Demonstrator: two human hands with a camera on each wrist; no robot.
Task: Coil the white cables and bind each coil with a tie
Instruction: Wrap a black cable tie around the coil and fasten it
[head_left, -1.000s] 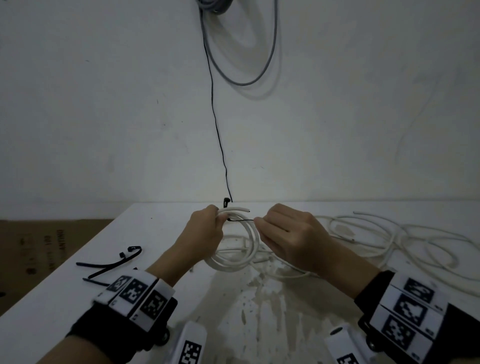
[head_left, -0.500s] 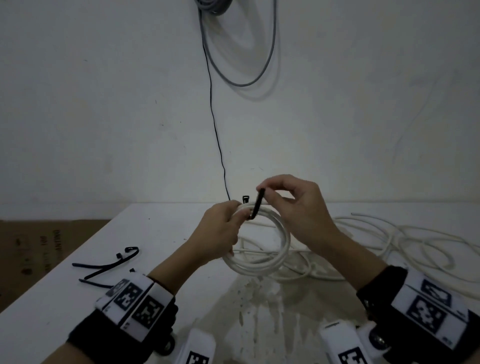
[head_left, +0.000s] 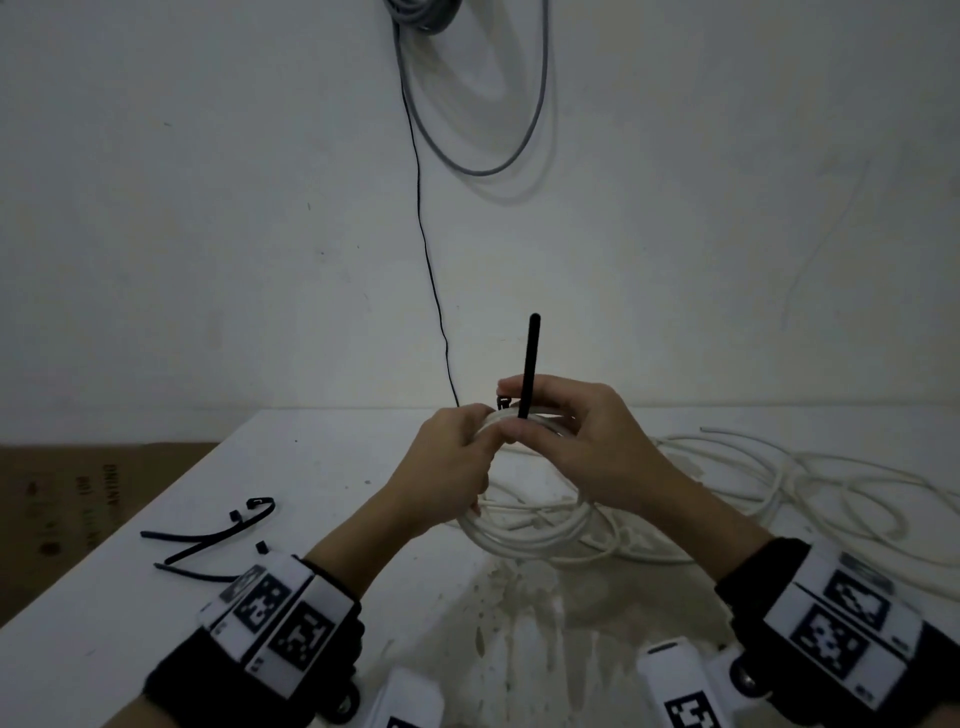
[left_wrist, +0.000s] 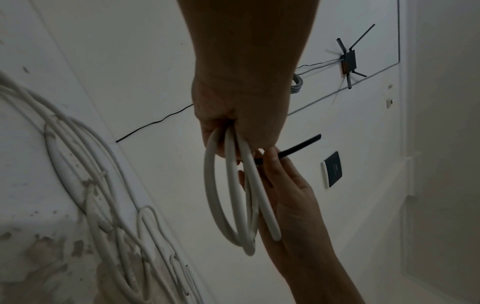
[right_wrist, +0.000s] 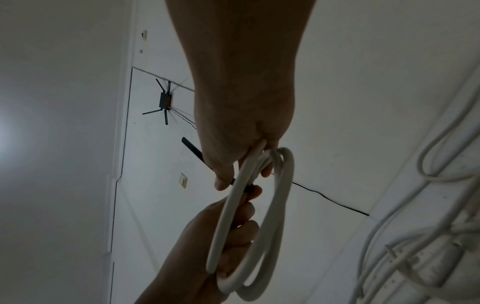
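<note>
A coil of white cable (head_left: 524, 538) hangs above the table, held up at its top by both hands. My left hand (head_left: 452, 467) grips the coil's top left (left_wrist: 221, 185). My right hand (head_left: 566, 431) pinches a black cable tie (head_left: 531, 364) wrapped at the coil's top; the tie's tail stands straight up, and its small head (head_left: 503, 401) shows just left. In the right wrist view the tie (right_wrist: 193, 151) sticks out past the right hand and the coil (right_wrist: 259, 226) hangs below. In the left wrist view the tie (left_wrist: 298, 147) points right.
Several loose white cables (head_left: 779, 483) sprawl over the right of the white table (head_left: 311, 467). Spare black ties (head_left: 208, 540) lie at the left near the table edge. A thin black wire (head_left: 431, 270) and a grey cable loop (head_left: 483, 130) hang on the wall behind.
The right hand has pulled the black tie's tail from slanting beside the coil up to vertical above it. Both hands and the coil rose slightly off the table.
</note>
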